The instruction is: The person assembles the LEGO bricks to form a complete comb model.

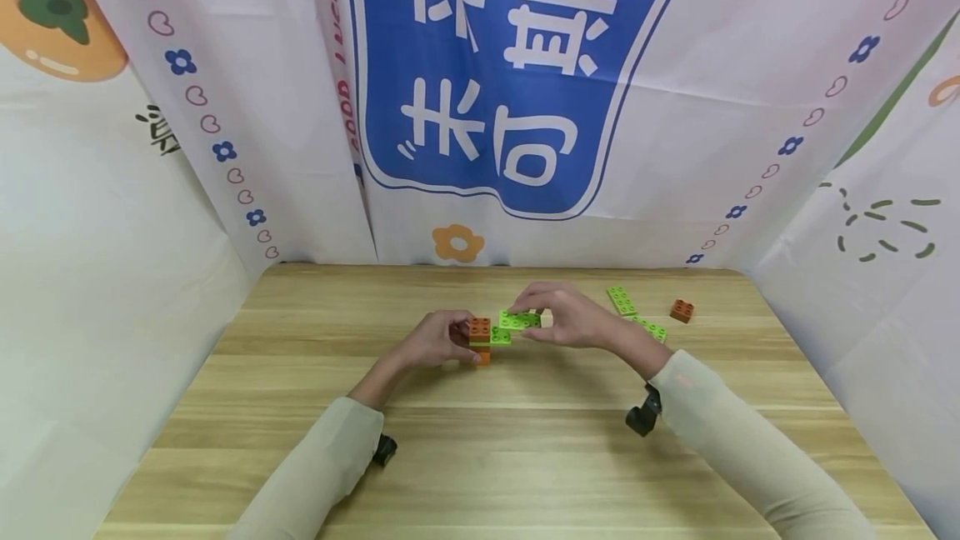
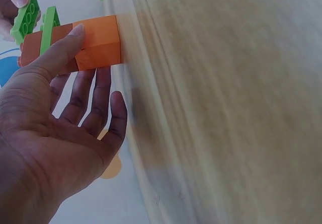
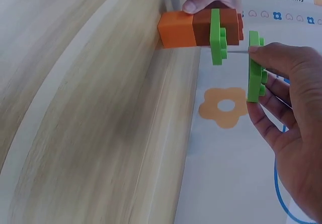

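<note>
My left hand [image 1: 437, 338] grips a small upright stack of building bricks, thumb on the near side. At the bottom of the stack is an orange brick [image 2: 100, 42]; above it come a brown brick [image 3: 202, 27], a thin green plate [image 3: 216, 36] that juts out to the right, and a reddish-brown brick [image 1: 480, 328] on top. In my right hand [image 1: 570, 317] a second green plate [image 3: 255, 67] is pinched between thumb and fingers, studs up. It hangs just above and to the right of the stack, apart from it.
Right of my right hand lie two more green plates, one farther back [image 1: 621, 300] and one partly behind the wrist [image 1: 651, 328]. A reddish-brown brick [image 1: 682, 310] sits beyond them. The wooden table [image 1: 495, 457] ends at a printed cloth backdrop [image 1: 315, 232].
</note>
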The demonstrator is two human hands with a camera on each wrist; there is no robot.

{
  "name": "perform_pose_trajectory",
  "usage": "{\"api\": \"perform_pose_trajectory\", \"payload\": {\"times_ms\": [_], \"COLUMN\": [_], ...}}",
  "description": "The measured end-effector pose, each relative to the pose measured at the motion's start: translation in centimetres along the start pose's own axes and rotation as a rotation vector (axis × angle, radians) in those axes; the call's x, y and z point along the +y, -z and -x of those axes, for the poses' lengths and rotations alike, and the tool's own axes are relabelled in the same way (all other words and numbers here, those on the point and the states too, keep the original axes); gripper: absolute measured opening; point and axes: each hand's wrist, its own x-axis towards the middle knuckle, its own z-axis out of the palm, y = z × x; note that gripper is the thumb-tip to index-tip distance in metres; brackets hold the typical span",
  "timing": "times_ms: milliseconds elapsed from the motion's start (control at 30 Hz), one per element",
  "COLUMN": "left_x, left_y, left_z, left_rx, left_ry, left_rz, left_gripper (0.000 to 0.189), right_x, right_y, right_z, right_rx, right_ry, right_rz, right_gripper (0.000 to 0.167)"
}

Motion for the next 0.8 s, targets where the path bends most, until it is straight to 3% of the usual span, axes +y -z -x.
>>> {"api": "perform_pose_trajectory", "payload": {"times_ms": [800], "left_x": [-0.2], "left_y": [0.0], "left_z": [0.0], "left_rx": [0.001], "left_ry": [-0.015], "left_rz": [-0.034], "left_gripper": [0.031], "right_x": [-1.0], "right_y": [-1.5], "right_z": [-2.8], "right_rx": [-0.012], "right_ry": [0.056], "right_rz": [-0.03], "right_gripper": [0.03]}}
